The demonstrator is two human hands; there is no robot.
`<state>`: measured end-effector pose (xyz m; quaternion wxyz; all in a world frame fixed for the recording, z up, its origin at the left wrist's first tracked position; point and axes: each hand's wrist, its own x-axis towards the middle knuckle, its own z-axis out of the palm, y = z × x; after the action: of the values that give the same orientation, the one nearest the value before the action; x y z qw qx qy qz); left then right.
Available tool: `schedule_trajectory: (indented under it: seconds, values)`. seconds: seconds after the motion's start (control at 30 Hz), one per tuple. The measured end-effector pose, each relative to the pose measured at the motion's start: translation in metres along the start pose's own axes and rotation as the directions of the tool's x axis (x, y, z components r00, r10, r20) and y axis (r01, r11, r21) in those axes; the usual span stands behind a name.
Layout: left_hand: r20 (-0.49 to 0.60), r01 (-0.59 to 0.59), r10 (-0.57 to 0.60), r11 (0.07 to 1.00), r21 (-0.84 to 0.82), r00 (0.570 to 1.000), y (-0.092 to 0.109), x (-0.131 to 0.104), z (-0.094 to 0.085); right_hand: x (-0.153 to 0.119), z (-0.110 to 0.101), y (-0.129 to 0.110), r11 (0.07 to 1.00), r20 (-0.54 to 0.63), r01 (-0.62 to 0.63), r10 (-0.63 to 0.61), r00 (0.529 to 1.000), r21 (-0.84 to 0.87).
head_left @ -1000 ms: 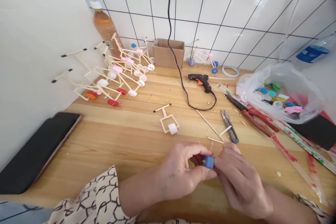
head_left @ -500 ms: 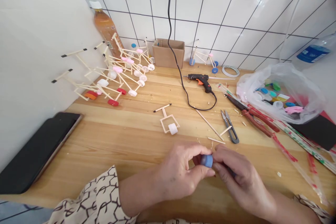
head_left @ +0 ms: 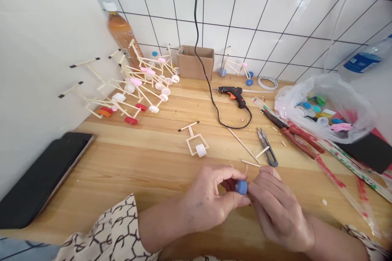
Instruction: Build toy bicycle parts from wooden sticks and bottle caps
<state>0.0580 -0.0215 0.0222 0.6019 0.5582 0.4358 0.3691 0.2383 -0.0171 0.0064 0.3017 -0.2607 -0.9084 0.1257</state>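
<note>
Between the thumb and fingers of my left hand [head_left: 211, 200] is a blue bottle cap [head_left: 241, 187], held just above the table. My right hand [head_left: 280, 210] is closed right beside the cap, its fingertips against the cap's right side. Whatever the right fingers grip is hidden behind them. Beyond my hands lies a small frame of thin wooden sticks [head_left: 190, 140] with a white cap [head_left: 201, 150] on one corner. Loose sticks [head_left: 243, 145] and grey thread snips [head_left: 267, 149] rest just past my right hand.
Stick models with cap wheels [head_left: 141, 85] crowd the left back. A black glue gun [head_left: 232, 94] lies mid-table, its cord [head_left: 211, 85] hanging down the wall. Red-handled pliers [head_left: 297, 140] and a plastic bag of caps [head_left: 324, 106] are at right, a phone [head_left: 45, 175] at left.
My right hand has rolled over so its back faces up more, hiding the dark thing that showed between its fingers. The blue cap stays in my left hand.
</note>
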Motion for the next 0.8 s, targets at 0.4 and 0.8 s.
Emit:
schedule_trajectory:
  seconds: [0.4, 0.8]
  values:
    - [-0.004, -0.007, 0.007, 1.0, -0.005, 1.0, -0.0017, 0.0, -0.0006, 0.0062, -0.0025, -0.0055, 0.957, 0.067, -0.201, 0.191, 0.979, 0.207]
    - [-0.026, 0.026, -0.028, 0.995, -0.093, 0.999, -0.0016, 0.0044, -0.0013, 0.0039, -0.002, 0.0023, 0.997, 0.005, -0.029, 0.029, 1.0, -0.073]
